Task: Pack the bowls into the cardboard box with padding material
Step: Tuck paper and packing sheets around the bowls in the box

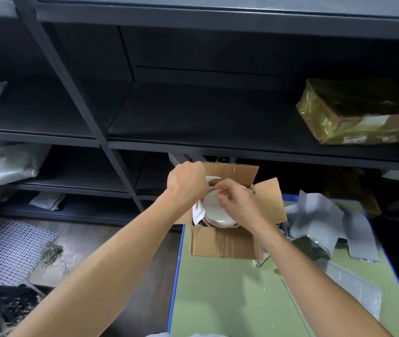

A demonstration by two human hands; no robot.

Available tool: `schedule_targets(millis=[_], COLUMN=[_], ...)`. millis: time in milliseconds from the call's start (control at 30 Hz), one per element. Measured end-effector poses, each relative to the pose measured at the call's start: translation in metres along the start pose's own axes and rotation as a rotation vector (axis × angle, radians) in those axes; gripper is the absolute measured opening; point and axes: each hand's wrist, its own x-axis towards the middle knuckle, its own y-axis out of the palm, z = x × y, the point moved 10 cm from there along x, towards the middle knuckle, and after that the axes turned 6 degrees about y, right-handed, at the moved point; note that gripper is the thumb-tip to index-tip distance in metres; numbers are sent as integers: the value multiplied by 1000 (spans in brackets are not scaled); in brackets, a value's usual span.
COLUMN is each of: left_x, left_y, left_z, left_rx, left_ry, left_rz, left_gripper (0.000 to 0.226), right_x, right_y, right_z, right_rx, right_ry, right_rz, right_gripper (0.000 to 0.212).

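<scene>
An open cardboard box (225, 244) stands on the green table (218, 295), its flaps folded outward. Inside it lies a white bowl (215, 212), tilted toward me, with white padding sheet (197, 212) along its left side and a strip of it at the back. My left hand (186, 181) is curled over the box's back left and grips the white padding there. My right hand (237, 200) reaches over the bowl and pinches the padding's edge near the bowl's rim. What lies under the bowl is hidden.
Grey crumpled wrapping (325, 222) lies on the table right of the box, with bubble wrap (354, 290) nearer me. Dark metal shelving (193, 144) rises just behind the box. A taped brown parcel (354, 113) sits on a shelf at right. A wire grid (6, 249) lies on the floor left.
</scene>
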Motion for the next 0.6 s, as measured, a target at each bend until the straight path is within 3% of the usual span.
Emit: schedule_targets(millis=[200,367,500,600], left_x=[6,6,-5,-10], left_y=[-18,-4,12,10], left_z=[-1,6,15,19], left_rx=[5,-64,-53,-23], left_ry=[-20,-78,-101,-91], left_rz=[-70,-13,15,3], left_gripper=[11,4,33,20], right_x=[7,19,21,21], right_y=[-25,-20,-14,-12], right_z=[45,53,48,47], right_rx=[-133,-276,-324,-337], right_ry=[-272,-285,-265,-247], right_rz=[-106,-175,-159,-151], right_gripper=[51,27,23,24])
